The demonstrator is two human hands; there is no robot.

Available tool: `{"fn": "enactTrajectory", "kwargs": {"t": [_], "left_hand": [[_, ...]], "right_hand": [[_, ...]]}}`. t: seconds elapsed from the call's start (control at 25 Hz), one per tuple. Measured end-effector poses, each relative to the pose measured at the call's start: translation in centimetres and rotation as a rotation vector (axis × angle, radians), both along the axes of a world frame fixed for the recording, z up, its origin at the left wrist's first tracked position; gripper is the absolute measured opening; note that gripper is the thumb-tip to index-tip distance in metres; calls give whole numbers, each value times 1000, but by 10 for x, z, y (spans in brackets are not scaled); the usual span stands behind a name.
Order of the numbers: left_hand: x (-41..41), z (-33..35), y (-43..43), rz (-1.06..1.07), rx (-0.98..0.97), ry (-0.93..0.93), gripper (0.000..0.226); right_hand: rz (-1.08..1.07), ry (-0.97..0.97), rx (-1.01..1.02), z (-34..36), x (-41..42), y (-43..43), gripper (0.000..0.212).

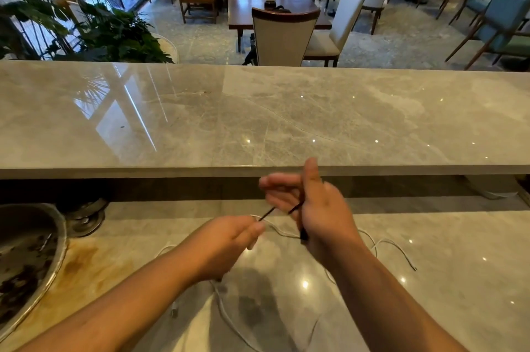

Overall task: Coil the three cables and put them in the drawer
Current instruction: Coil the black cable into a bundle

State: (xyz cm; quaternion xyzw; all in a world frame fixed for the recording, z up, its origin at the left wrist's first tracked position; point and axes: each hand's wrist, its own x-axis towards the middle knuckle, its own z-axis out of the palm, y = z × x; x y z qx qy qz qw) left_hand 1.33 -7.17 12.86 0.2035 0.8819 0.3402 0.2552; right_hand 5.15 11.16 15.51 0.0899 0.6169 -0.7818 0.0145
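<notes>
fingers (282,182) spread, black cable (266,213) pinched (blurred)

Left hand (229,240) fisted; right hand (312,208) raised, fingers loosely curled

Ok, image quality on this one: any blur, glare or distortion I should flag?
Head view: motion blur on the right hand and the black cable; left hand slightly soft. Window glare streaks the raised marble counter, with pinpoint light reflections. Wide-angle lens bows the counter edges. White cables faint against pale stone.
</notes>
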Motion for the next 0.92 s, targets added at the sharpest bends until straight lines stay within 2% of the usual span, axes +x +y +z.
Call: {"fn": "enactTrajectory", "kwargs": {"t": [0.08,0.16,0.24,0.36,0.44,0.52,0.6,0.64,0.76,0.84,0.92], "left_hand": [[10,11,1,-187,-109,178,40],[8,31,6,-260,-115,323,38],[-4,38,9,-239,-63,422,41],[-23,28,2,-70,184,250,45],[-25,17,0,-23,219,156,39],[-23,8,0,40,233,24,35],[-16,2,0,179,376,-237,24],[-11,0,0,191,349,-251,24],[4,-4,-5,-87,-37,130,37],[7,6,-8,-223,-67,387,38],[-1,20,-5,-360,-51,624,35]], "right_hand": [[-82,4,212,-9,-10,16,71],[77,-105,400,-16,-6,14,78],[301,-211,385,-21,5,-3,89],[545,-309,43,-19,17,-29,114],[583,-287,-73,-12,20,-34,112],[543,-195,-85,1,21,-33,102],[365,-109,-116,9,14,-28,90],[240,-85,-134,8,7,-23,85],[-4,-70,-71,-5,-15,-2,78],[46,-101,185,-15,-19,3,76],[226,-163,439,-23,-10,-3,75]]}}
